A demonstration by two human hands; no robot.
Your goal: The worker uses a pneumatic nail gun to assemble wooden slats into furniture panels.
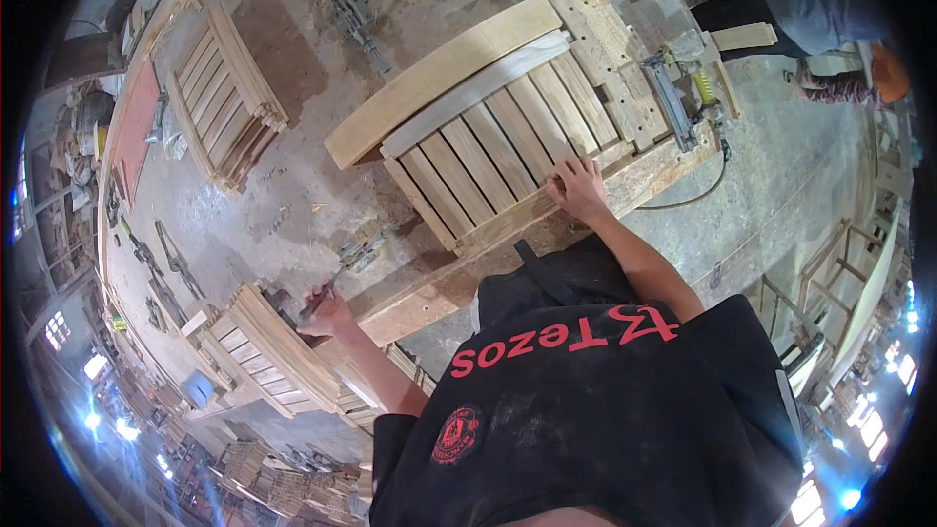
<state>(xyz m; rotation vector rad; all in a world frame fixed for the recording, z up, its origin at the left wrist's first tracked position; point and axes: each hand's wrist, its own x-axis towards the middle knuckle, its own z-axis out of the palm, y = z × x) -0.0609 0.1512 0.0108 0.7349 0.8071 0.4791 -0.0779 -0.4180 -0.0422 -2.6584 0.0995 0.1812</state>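
Observation:
On the workbench (429, 304) in front of me lies a slatted wooden panel (500, 151) with a curved top rail (478, 93). A second, thicker curved board (444, 73) lies along its far side. My right hand (578, 187) rests on the panel's near rail, fingers slightly bent and lying over the wood, gripping nothing. Out to the left, my left hand (329, 314) is closed around a dark, thin metal tool whose kind I cannot make out. That hand is beside a stack of slatted panels (278, 346).
Another stack of slatted panels (224, 102) stands at the far left. Bar clamps (356, 24) lie on the far surface. A metal clamp (672, 102) with a yellow-green part sits at the bench's right end, near a hose (698, 197). A co-worker (815, 5) stands at the upper right.

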